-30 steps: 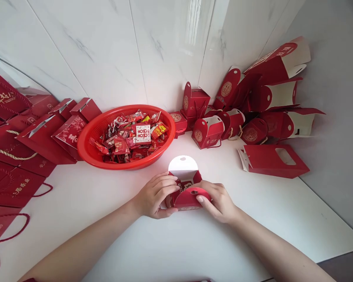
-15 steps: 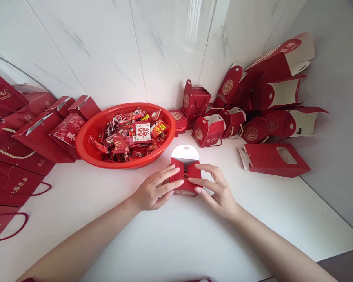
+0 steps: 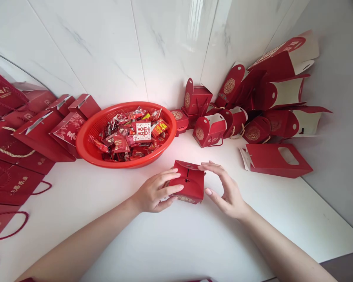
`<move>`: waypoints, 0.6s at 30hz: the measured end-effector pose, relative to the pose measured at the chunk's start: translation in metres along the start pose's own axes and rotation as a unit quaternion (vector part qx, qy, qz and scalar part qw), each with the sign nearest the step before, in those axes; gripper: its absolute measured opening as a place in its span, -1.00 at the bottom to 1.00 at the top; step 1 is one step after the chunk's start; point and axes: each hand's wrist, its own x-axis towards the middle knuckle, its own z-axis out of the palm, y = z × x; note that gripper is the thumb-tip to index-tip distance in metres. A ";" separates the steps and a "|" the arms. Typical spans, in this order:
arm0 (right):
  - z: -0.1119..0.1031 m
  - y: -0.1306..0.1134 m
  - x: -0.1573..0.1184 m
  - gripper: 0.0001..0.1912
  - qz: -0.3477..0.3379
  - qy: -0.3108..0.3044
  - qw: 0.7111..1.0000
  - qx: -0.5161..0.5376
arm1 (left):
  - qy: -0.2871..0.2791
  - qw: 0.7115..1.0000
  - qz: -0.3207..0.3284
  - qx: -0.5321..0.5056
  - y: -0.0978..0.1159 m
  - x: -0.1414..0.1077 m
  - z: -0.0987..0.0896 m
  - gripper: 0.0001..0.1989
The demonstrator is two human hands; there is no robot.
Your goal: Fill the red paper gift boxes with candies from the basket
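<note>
A small red candy box [image 3: 187, 184] with gold print on its front panel sits on the white table. Its top panels are folded in, with a slit and a small hole showing, and the back flap leans forward. My left hand [image 3: 155, 191] holds the box at its left side, fingers over the top and thumb near the front edge. At the right, my right hand [image 3: 223, 188] has its fingers apart. Its index fingertip is at the back flap's right end, and the thumb hovers off the box's right side.
A red plastic basket [image 3: 84, 150] full of wrapped candies stands behind at the left. Several red gift bags [image 3: 26, 180] line the left side. Red boxes [image 3: 209, 131] stand along the tiled wall and in the right corner. A windowed red box [image 3: 267, 162] lies at the right.
The back flap has gone from upright, white inside showing, to leaning forward over the box. My right hand has moved from the top panels to the flap's right end. The left hand stays put.
</note>
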 end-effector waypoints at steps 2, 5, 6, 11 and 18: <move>0.000 0.000 0.001 -0.48 -0.035 -0.023 0.998 -0.038 | 0.002 1.000 -0.002 0.008 0.000 0.000 0.000 -0.60; 0.002 0.000 0.003 -0.51 -0.057 -0.048 0.995 -0.068 | 0.005 1.000 -0.009 0.022 0.001 -0.001 0.001 -0.62; 0.003 0.001 0.003 -0.51 -0.057 -0.053 0.994 -0.071 | 0.006 1.000 -0.016 0.026 0.001 -0.002 0.001 -0.61; 0.011 -0.003 0.004 -0.60 -0.036 -0.069 0.995 -0.056 | 0.005 0.998 -0.041 0.041 0.002 -0.002 0.000 -0.64; 0.015 -0.012 0.003 -0.52 -0.047 -0.100 0.987 -0.117 | -0.015 0.992 0.001 0.123 0.009 -0.001 0.001 -0.58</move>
